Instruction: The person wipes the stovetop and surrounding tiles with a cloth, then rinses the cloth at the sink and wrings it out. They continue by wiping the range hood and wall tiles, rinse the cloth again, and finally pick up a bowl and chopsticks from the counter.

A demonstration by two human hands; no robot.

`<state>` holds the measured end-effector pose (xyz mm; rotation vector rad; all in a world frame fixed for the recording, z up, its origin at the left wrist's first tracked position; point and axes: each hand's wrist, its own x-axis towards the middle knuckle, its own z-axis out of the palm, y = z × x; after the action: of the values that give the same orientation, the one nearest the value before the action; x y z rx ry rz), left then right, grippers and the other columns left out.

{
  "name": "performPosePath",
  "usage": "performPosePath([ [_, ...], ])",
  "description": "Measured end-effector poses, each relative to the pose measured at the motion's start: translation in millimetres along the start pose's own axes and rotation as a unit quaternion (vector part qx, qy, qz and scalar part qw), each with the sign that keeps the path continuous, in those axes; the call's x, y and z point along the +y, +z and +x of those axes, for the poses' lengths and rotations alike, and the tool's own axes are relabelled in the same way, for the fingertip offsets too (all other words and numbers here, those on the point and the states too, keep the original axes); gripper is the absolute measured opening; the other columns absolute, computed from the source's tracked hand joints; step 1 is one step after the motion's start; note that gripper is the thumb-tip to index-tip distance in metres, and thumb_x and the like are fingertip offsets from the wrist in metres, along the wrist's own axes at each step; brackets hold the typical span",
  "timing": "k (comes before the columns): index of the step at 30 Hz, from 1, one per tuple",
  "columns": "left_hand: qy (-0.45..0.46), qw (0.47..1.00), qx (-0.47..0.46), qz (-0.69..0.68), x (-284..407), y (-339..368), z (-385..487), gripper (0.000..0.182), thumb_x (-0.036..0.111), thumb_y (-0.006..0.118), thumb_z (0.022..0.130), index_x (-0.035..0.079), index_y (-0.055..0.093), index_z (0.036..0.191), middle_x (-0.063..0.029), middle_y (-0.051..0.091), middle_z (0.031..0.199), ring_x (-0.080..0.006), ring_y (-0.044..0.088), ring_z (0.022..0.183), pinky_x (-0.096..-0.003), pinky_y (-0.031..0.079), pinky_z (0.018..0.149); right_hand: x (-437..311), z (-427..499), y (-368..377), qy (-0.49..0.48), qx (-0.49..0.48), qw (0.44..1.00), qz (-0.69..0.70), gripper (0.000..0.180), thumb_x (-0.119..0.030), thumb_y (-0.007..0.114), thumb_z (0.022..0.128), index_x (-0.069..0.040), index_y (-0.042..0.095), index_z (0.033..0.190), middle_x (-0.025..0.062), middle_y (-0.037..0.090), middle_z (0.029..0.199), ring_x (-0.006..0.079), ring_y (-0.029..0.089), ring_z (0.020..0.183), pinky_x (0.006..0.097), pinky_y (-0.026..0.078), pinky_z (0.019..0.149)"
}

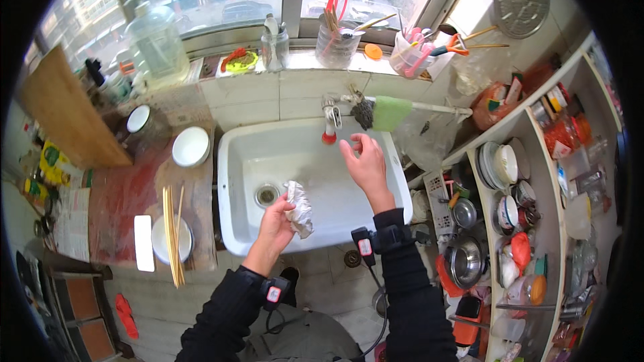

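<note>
A crumpled whitish cloth or paper point(300, 209) is held in my left hand point(276, 224), over the front of the white sink point(234, 161). My right hand point(366, 163) is raised over the right side of the sink with fingers apart and nothing visible in it. Just beyond and left of it is the metal faucet point(330, 113) with a red tip. A green cloth point(392, 113) and a dark scrubber point(363, 113) hang on the pipe beside the faucet. The drain point(266, 194) lies behind my left hand.
On the left counter stand a white bowl point(191, 146) and another bowl point(160, 241) with chopsticks point(173, 231) across it, beside a white flat object point(144, 243). Jars of utensils point(338, 48) line the windowsill. Shelves at right hold stacked dishes point(490, 166) and metal bowls point(467, 263).
</note>
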<state>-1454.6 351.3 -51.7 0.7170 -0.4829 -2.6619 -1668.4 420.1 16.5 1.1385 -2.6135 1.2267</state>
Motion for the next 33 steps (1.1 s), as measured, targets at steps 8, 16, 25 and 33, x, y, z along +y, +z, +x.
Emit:
performPosePath([
  [8, -0.117, 0.992, 0.011, -0.045, 25, -11, 133, 0.047, 0.016, 0.046, 0.083, 0.007, 0.045, 0.129, -0.0125, 0.055, 0.124, -0.0287, 0.056, 0.109, -0.0483, 0.043, 0.095, 8, 104, 15, -0.165, -0.181, 0.968, -0.063, 0.025, -0.018, 0.068, 0.074, -0.003, 0.052, 0.087, 0.0120, 0.053, 0.082, 0.0321, 0.049, 0.079, 0.0429, 0.041, 0.070],
  [16, -0.176, 0.978, -0.015, -0.110, 31, -12, 194, 0.044, 0.021, 0.045, 0.090, 0.001, 0.045, 0.129, -0.0132, 0.056, 0.121, -0.0278, 0.058, 0.105, -0.0437, 0.046, 0.091, 84, 79, 49, 0.103, -0.207, 0.881, 0.414, 0.063, -0.060, 0.046, 0.088, -0.008, 0.051, 0.125, 0.0050, 0.055, 0.123, 0.0203, 0.048, 0.119, 0.0340, 0.033, 0.101],
  [25, -0.066, 0.987, 0.105, 0.099, 32, -20, 213, 0.045, 0.010, 0.057, 0.088, 0.001, 0.045, 0.130, -0.0139, 0.059, 0.116, -0.0244, 0.060, 0.104, -0.0353, 0.049, 0.087, 150, 16, 155, 0.547, -0.203, 0.545, 0.602, 0.033, -0.037, 0.050, 0.095, -0.014, 0.054, 0.118, 0.0012, 0.058, 0.112, 0.0144, 0.057, 0.099, 0.0303, 0.046, 0.077],
  [33, 0.133, 0.767, 0.252, 0.575, -20, -8, 229, 0.026, 0.022, 0.051, 0.094, -0.003, 0.052, 0.099, -0.0276, 0.059, 0.087, -0.0469, 0.058, 0.082, -0.0463, 0.046, 0.068, 160, 10, 216, 0.200, -0.257, 0.899, 0.293, 0.031, -0.030, 0.053, 0.094, -0.006, 0.049, 0.114, 0.0040, 0.052, 0.099, 0.0171, 0.053, 0.090, 0.0298, 0.045, 0.080],
])
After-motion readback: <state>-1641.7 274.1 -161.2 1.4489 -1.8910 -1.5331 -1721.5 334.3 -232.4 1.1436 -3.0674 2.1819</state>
